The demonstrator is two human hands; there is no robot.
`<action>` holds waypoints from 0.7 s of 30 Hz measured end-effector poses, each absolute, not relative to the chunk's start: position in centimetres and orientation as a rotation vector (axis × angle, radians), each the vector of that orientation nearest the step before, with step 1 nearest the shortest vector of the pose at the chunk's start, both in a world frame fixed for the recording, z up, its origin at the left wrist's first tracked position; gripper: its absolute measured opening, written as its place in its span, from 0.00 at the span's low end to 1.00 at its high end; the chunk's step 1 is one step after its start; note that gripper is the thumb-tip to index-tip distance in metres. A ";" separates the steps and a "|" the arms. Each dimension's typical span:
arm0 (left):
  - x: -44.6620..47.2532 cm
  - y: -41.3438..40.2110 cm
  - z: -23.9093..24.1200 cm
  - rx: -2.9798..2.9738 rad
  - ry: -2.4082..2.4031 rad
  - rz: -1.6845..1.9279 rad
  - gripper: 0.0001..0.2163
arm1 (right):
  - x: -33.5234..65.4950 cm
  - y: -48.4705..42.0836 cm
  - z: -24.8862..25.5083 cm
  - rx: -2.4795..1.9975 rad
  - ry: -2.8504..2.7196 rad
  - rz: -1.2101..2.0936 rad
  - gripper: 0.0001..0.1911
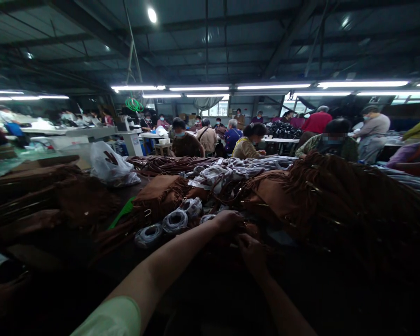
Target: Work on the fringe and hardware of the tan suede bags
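My left hand (228, 220) reaches forward over the dark table, its fingers curled down onto a brown fringed suede bag (255, 231) in front of me. My right hand (252, 249) is just below it with fingers bent and pressed to the same brown piece. What exactly the fingers pinch is too dark to make out. Several coils of grey wrapped strap (175, 220) lie just left of my left hand. Another brown fringed bag (161, 193) sits behind the coils.
A large heap of brown fringed bags (336, 196) fills the right side. A white plastic bag (108, 165) and a green comb-like tool (121, 214) lie at left. Several seated people (247, 142) work at tables beyond, under strip lights.
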State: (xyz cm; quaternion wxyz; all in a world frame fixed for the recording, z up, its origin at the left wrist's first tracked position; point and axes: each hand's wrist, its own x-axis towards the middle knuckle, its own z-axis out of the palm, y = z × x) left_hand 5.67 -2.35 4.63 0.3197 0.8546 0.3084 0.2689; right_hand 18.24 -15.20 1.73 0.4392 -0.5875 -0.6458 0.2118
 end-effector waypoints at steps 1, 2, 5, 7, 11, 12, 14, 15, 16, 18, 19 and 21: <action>5.3 -2.4 4.8 2.296 0.803 0.687 0.08 | 18.3 -15.0 1.8 -1.444 -1.532 0.579 0.19; 5.0 -2.4 5.0 2.365 0.789 0.659 0.09 | 18.3 -14.9 1.9 -1.435 -1.458 0.626 0.21; 3.9 -3.3 5.8 2.579 0.752 0.593 0.12 | 18.5 -14.3 1.9 -1.442 -1.278 0.734 0.24; 3.3 -4.2 6.4 2.664 0.746 0.574 0.14 | 18.7 -14.0 1.8 -1.461 -1.221 0.787 0.26; 2.4 -5.9 7.0 2.745 0.818 0.548 0.15 | 18.7 -14.0 1.8 -1.464 -1.201 0.805 0.26; 2.4 -6.2 7.0 2.749 0.837 0.551 0.15 | 18.7 -14.0 1.8 -1.466 -1.197 0.789 0.26; 2.4 -6.4 6.7 2.753 0.844 0.570 0.15 | 18.5 -14.1 2.0 -1.482 -1.191 0.756 0.26; 2.4 -6.4 6.6 2.759 0.836 0.581 0.15 | 18.5 -14.1 2.1 -1.487 -1.192 0.748 0.26; 2.5 -6.4 6.4 2.768 0.824 0.588 0.15 | 18.4 -14.1 2.1 -1.481 -1.194 0.745 0.26; 2.5 -6.5 6.2 2.799 0.809 0.578 0.14 | 18.3 -14.1 2.1 -1.450 -1.193 0.748 0.26; 2.5 -6.5 6.1 2.818 0.805 0.558 0.14 | 18.2 -14.0 2.0 -1.439 -1.185 0.753 0.26; 2.3 -6.8 6.1 2.840 0.795 0.524 0.13 | 18.3 -13.9 1.7 -1.449 -1.168 0.766 0.27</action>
